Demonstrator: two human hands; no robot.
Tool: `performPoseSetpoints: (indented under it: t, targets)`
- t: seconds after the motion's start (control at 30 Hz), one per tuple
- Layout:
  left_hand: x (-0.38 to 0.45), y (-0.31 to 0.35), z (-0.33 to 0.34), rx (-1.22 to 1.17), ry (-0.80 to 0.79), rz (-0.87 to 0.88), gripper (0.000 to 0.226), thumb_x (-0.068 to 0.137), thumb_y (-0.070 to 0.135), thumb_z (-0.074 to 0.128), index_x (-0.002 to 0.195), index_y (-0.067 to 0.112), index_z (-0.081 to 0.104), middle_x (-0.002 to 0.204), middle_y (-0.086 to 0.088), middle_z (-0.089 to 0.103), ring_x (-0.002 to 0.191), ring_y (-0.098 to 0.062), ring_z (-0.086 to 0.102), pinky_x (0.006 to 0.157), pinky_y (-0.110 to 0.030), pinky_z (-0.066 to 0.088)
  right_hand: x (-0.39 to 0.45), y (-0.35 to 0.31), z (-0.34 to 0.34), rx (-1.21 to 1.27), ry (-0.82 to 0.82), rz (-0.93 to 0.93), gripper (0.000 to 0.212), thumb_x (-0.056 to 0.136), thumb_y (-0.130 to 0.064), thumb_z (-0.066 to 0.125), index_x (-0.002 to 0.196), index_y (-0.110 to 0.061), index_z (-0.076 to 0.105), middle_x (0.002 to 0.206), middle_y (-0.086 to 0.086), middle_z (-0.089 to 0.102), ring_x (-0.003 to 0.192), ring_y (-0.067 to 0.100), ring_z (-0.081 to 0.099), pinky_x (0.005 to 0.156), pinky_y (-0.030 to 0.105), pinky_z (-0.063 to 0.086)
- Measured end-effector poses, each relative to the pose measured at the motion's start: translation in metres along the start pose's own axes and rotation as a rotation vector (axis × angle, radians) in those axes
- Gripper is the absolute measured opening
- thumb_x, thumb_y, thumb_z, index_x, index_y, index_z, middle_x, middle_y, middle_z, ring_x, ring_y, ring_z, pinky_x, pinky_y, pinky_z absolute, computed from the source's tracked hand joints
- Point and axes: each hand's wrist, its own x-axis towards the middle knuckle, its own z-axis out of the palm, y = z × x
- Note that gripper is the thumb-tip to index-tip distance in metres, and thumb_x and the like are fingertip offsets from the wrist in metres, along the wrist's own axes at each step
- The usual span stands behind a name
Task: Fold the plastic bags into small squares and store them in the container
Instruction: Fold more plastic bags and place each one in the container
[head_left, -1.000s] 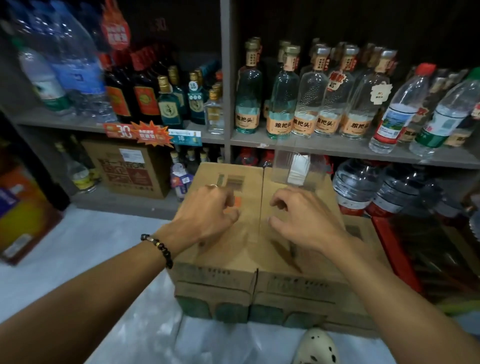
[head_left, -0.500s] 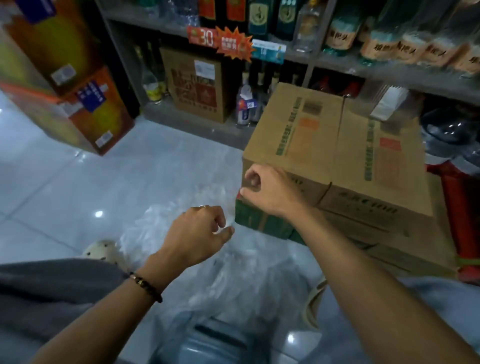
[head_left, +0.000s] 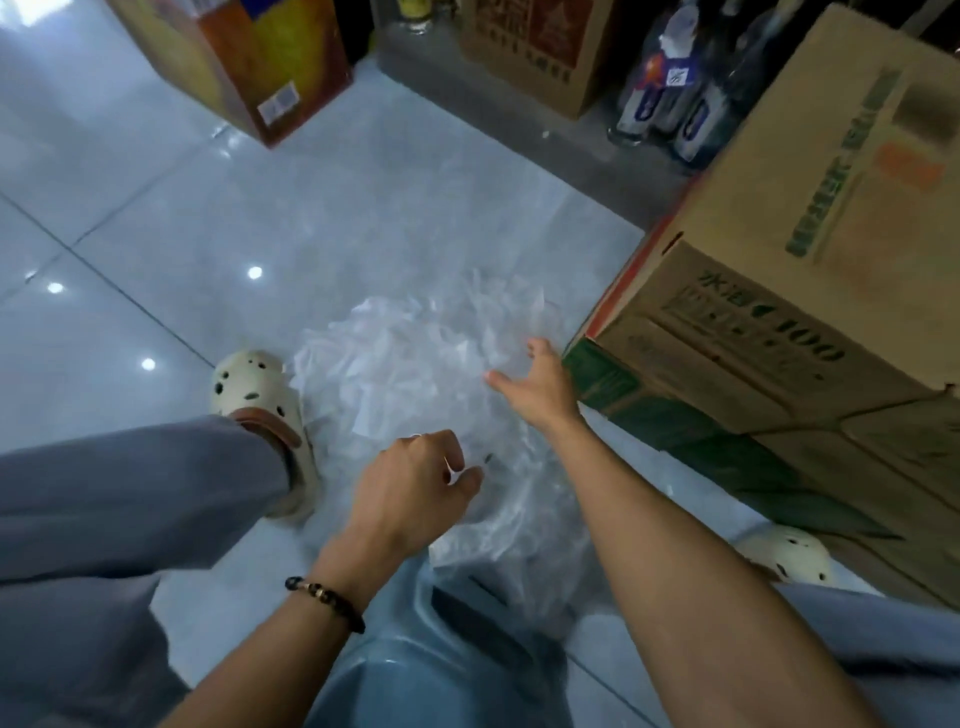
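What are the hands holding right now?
Nothing, as far as can be seen. The right hand reaches open-fingered over the pile of plastic bags on the floor; the left hand hangs loosely curled above it.

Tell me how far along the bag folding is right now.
Nothing in view looks folded or stored. The plastic bags lie crumpled in a loose pile on the floor. The right hand reaches open toward the pile; the left hand hovers loosely curled. Folding and storing every bag remains.
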Motion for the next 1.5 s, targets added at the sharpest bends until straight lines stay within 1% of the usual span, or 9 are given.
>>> performPoseSetpoints:
  t: [0.13,0.3,0.63,0.83,1.0,1.17,1.27,1.37,1.5]
  targets:
    - [0.02,-0.014,0.011,-0.027,-0.018,-0.026,0.021,0.088,0.052,0.058,0.084,0.031,0.056,0.071,0.012,0.062,0.073,-0.015,0.061,0.064,-0.03,0.05,0.041,0.0,0.014,-0.045,0.011,-0.02,0.078,0.082,-0.038,0.078,0.147,-0.014,0.041,0.15,0.01,0.043,0.137,0.028,0.042,0.11,0.043,0.04]
    - [0.033,-0.023,0.017,-0.047,-0.032,-0.037,0.02,0.088,0.05,0.058,0.085,0.03,0.057,0.073,0.011,0.062,0.074,-0.015,0.061,0.065,-0.031,0.051,0.068,0.012,0.027,-0.138,0.059,0.008,0.012,0.087,-0.015,0.068,0.094,-0.008,0.074,0.106,0.011,0.073,0.103,0.028,0.066,0.084,0.035,0.054]
    - [0.03,-0.011,-0.007,-0.086,0.021,-0.003,0.018,0.09,0.046,0.06,0.084,0.03,0.056,0.07,0.013,0.06,0.073,-0.014,0.059,0.062,-0.029,0.044,0.019,-0.015,-0.022,0.025,-0.075,-0.178,0.035,0.097,-0.009,0.058,0.064,-0.019,0.052,0.065,-0.011,0.051,0.061,-0.006,0.051,0.058,0.015,0.039]
    - [0.022,0.014,-0.037,-0.148,0.108,0.035,0.015,0.089,0.046,0.06,0.088,0.031,0.056,0.077,0.012,0.062,0.082,-0.015,0.06,0.065,-0.028,0.042,-0.034,-0.067,-0.089,-0.008,-0.132,-0.328,0.018,0.097,-0.01,0.058,0.082,-0.01,0.067,0.066,-0.021,0.061,0.062,-0.012,0.055,0.064,0.013,0.043]
    - [0.015,0.049,-0.067,-0.373,0.368,0.196,0.053,0.083,0.052,0.065,0.124,0.022,0.05,0.12,0.007,0.05,0.114,-0.011,0.049,0.086,-0.027,0.043,-0.086,-0.101,-0.141,-0.002,-0.192,-0.313,0.02,0.101,-0.018,0.053,0.094,-0.006,0.067,0.078,0.007,0.061,0.062,0.006,0.055,0.058,0.011,0.045]
    - [-0.014,0.086,-0.084,-0.402,0.314,0.507,0.065,0.075,0.076,0.052,0.117,0.026,0.054,0.113,0.015,0.051,0.104,0.003,0.047,0.081,-0.011,0.038,-0.112,-0.111,-0.169,0.181,0.233,-0.14,0.038,0.101,-0.017,0.05,0.137,-0.029,0.047,0.125,0.007,0.06,0.09,0.012,0.061,0.065,0.019,0.047]
    - [-0.017,0.105,-0.08,-0.246,0.306,0.575,0.053,0.079,0.059,0.065,0.116,0.022,0.057,0.108,0.013,0.052,0.101,-0.005,0.051,0.08,-0.019,0.041,-0.122,-0.116,-0.186,0.278,0.322,-0.094,0.038,0.095,-0.008,0.051,0.124,-0.032,0.054,0.125,0.01,0.059,0.074,0.012,0.056,0.049,0.014,0.043]
    - [-0.012,0.121,-0.087,-0.327,0.426,0.584,0.006,0.09,0.026,0.066,0.092,0.021,0.064,0.09,0.012,0.061,0.085,-0.01,0.06,0.077,-0.029,0.049,-0.136,-0.118,-0.204,0.223,0.304,-0.122,0.022,0.096,-0.017,0.053,0.109,-0.034,0.06,0.12,0.0,0.061,0.103,0.014,0.059,0.087,0.031,0.052]
    - [-0.003,0.132,-0.11,-0.519,0.24,0.466,0.016,0.089,0.023,0.069,0.076,0.026,0.061,0.081,0.01,0.068,0.079,-0.006,0.063,0.075,-0.027,0.051,-0.157,-0.117,-0.229,0.083,0.344,-0.332,0.028,0.096,-0.051,0.054,0.12,-0.037,0.058,0.126,-0.012,0.056,0.117,0.007,0.052,0.1,0.036,0.045]
